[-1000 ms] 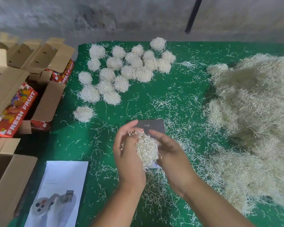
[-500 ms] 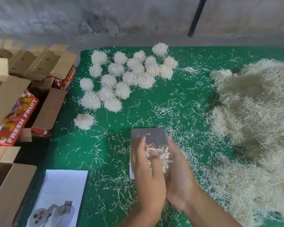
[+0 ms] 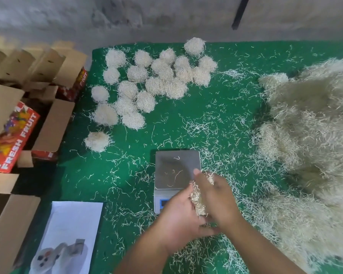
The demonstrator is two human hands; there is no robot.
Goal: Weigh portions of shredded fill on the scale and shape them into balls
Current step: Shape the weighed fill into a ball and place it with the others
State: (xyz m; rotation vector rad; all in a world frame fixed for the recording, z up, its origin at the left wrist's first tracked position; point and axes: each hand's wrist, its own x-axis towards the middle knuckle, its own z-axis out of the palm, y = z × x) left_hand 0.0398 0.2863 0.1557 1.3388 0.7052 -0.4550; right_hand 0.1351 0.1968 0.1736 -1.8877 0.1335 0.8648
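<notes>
A portion of shredded fill (image 3: 199, 198) was held between the two hands, just in front of the scale (image 3: 176, 171) and over its near right corner. It was cupped from below and from the left by the left hand (image 3: 178, 220), whose fingers were curled round it, and pressed from the right by the right hand (image 3: 216, 196), with the fingers bent over the top of the wad. Only a narrow strip of pale, thin, straw-like strands was seen between the palms. The steel platform of the scale, square and smooth, was left almost bare, with a few stray strands lying on it; the blue display was partly hidden by the left hand. A cluster of finished balls (image 3: 156, 80), round, fuzzy and off-white, was laid out at the far left of the green cloth (image 3: 216, 107), and one more ball (image 3: 97, 141) was set apart nearer the scale. A large loose heap of fill (image 3: 313, 139) was piled at the right. Loose strands were scattered over the cloth. Open cardboard boxes (image 3: 18, 119), brown inside and printed red outside, were stood at the left, and a white printed sheet (image 3: 71, 234) was laid at the near left.
</notes>
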